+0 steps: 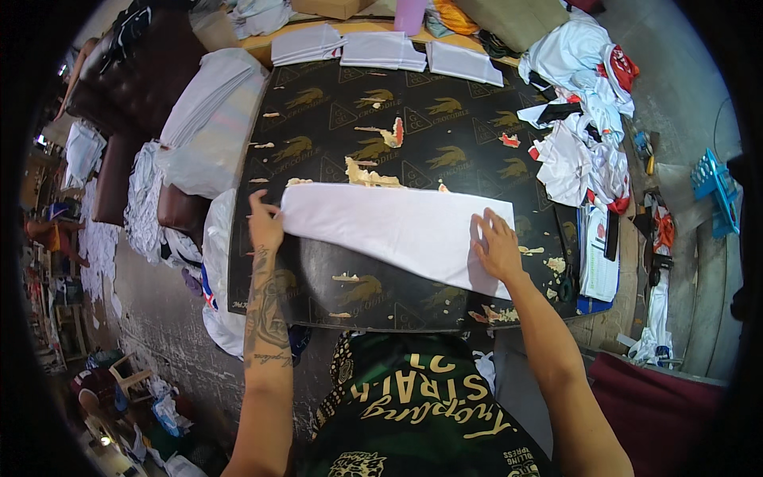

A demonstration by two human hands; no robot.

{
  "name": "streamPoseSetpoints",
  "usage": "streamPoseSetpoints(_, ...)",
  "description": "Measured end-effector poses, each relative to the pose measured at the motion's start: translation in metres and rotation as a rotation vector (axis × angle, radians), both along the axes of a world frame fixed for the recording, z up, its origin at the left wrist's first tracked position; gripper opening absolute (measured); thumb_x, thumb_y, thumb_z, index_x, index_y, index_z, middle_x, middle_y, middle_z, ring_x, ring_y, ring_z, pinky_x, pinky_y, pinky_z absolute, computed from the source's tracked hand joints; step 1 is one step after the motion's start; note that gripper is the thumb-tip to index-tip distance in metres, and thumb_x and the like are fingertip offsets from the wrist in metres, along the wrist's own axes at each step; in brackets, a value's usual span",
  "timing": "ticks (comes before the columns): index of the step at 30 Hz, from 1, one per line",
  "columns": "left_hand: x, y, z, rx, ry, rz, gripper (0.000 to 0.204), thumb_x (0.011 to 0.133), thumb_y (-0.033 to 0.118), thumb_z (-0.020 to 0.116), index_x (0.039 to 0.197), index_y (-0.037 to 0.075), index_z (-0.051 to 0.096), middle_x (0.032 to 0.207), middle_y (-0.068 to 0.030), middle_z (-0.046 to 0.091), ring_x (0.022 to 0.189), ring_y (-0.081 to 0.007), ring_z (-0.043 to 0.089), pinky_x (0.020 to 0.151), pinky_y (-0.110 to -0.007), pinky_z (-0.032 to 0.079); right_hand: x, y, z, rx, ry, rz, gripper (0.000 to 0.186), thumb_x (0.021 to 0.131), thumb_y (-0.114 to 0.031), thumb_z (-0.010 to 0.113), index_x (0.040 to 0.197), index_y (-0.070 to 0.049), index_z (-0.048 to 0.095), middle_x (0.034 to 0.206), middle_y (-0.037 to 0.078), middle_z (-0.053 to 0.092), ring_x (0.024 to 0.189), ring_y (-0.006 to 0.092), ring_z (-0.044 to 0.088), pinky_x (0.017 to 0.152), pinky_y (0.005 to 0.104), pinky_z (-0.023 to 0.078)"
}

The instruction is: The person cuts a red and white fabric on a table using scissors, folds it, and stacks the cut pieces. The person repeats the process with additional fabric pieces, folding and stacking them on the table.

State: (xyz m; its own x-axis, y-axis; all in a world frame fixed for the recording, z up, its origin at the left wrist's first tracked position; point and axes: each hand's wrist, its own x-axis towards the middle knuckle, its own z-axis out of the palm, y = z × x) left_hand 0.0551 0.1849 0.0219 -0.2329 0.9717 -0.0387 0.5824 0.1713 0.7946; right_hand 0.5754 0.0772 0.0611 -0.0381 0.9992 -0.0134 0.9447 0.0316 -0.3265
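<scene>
Head view, white cloth: the white cloth (381, 226) lies flat across the middle of the black bench (397, 314), narrow at its left end, wider at its right; its near edge slants toward the person as it runs right
Left hand: the left hand (267, 224) is at the narrow end, its grip spread, thumb toward the cloth; whether it touches, I cannot tell
Right hand: the right hand (496, 248) lies over the wide end, its grip spread, fingers apart on the cloth
Bench top: gold printed figures on black; pale worn patches show, some just beyond the cloth
Far edge: three white stacks in a row, the left stack (304, 44), the middle stack (381, 50) and the right stack (463, 63); a pink container (409, 16) stands behind the middle one
Right side: a heap of white garments (576, 163) with red and black parts; nearer the person, a folded white bundle (596, 258), with dark scissors (567, 286) just beside it
Left side: a large white pile (211, 87) beside the bench
</scene>
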Motion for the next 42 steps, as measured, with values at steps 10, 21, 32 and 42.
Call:
streamPoseSetpoints(10, 0.135, -0.029, 0.003, 0.14, 0.722, -0.243, 0.071, 0.097, 0.047, 0.07, 0.159, 0.017, 0.05, 0.166, -0.0182, 0.043, 0.158, -0.0404, 0.034, 0.126, -0.072, 0.018, 0.058, -0.071, 0.003, -0.012, -0.161, -0.251, 0.048, 0.085, -0.011, 0.077, 0.132, -0.011, 0.068, 0.134, 0.018, 0.06, 0.121, 0.0416, 0.06, 0.101, 0.0556, 0.05)
streamPoseSetpoints(21, 0.391, -0.175, 0.009, 0.311, 0.202, -1.005, 0.041, 0.085, 0.031, 0.086, 0.116, 0.009, 0.07, 0.116, -0.0091, 0.064, 0.118, -0.0304, 0.059, 0.104, -0.048, 0.044, 0.17, 0.022, -0.023, 0.072, 0.479, -0.158, 0.036, 0.091, -0.022, 0.084, 0.117, 0.001, 0.076, 0.114, 0.018, 0.076, 0.105, 0.035, 0.074, 0.092, 0.0423, 0.058)
streamPoseSetpoints(32, 0.384, -0.216, 0.11, 0.119, -0.358, -0.179, 0.015, 0.107, 0.015, 0.063, 0.104, 0.001, 0.064, 0.094, -0.0132, 0.066, 0.084, -0.0272, 0.067, 0.076, -0.038, 0.053, 0.132, 0.084, 0.043, -0.57, 0.882, -0.023, 0.018, 0.101, -0.007, 0.073, 0.119, -0.007, 0.07, 0.078, 0.0, 0.069, 0.069, 0.0068, 0.058, 0.061, 0.0272, 0.044)
streamPoseSetpoints(42, 0.191, -0.08, 0.051, 0.278, -0.276, 0.612, 0.02, 0.102, 0.019, 0.074, 0.099, 0.0, 0.067, 0.092, -0.0078, 0.067, 0.083, -0.0188, 0.061, 0.073, -0.034, 0.049, -0.034, 0.159, 0.052, -0.066, 0.633, 0.199, 0.039, 0.099, -0.023, 0.077, 0.129, -0.001, 0.067, 0.089, 0.015, 0.076, 0.079, 0.0269, 0.072, 0.077, 0.0375, 0.056)
